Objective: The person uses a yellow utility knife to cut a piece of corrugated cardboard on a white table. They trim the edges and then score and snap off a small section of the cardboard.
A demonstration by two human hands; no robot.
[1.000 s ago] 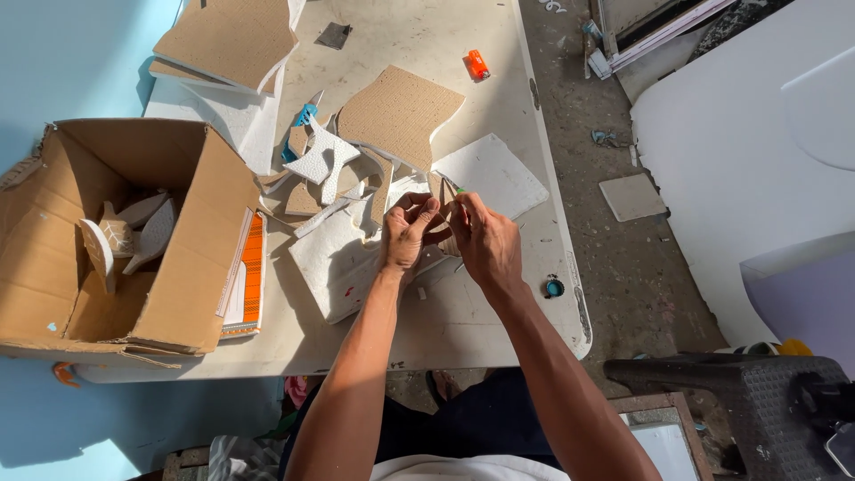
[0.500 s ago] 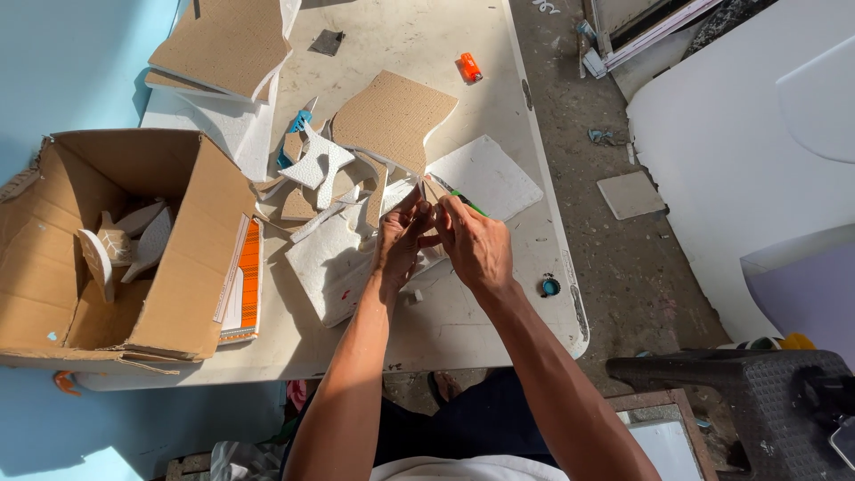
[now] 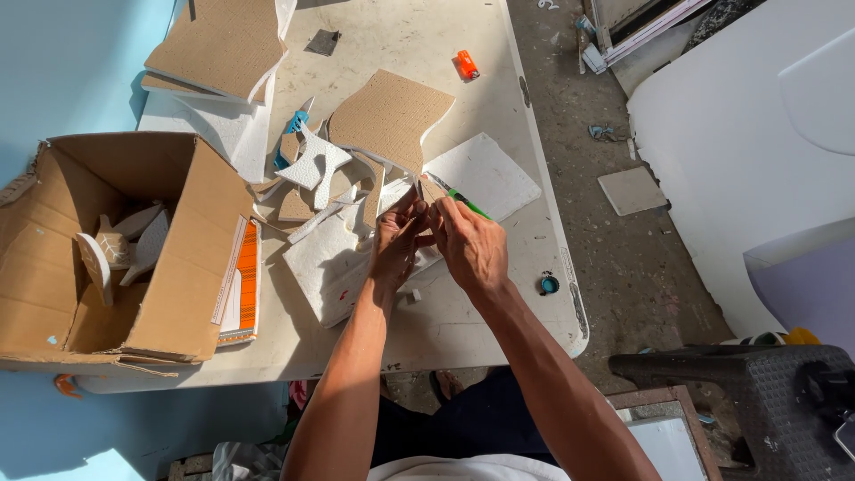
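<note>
Both hands pinching a small foam offcut over the bench

Left hand (image 3: pixel 398 245) and right hand (image 3: pixel 468 245) have closed in together since a second ago, fingers narrow on a small pale foam-and-card scrap (image 3: pixel 422 191), a green-handled cutter (image 3: pixel 465 202) poking out by the right one. Under them lies a white foam sheet (image 3: pixel 325 267) on the white table (image 3: pixel 463 321). Further left sits the open brown cardboard box (image 3: pixel 183 240); at the far end, a small orange lighter (image 3: pixel 466 64).
</note>
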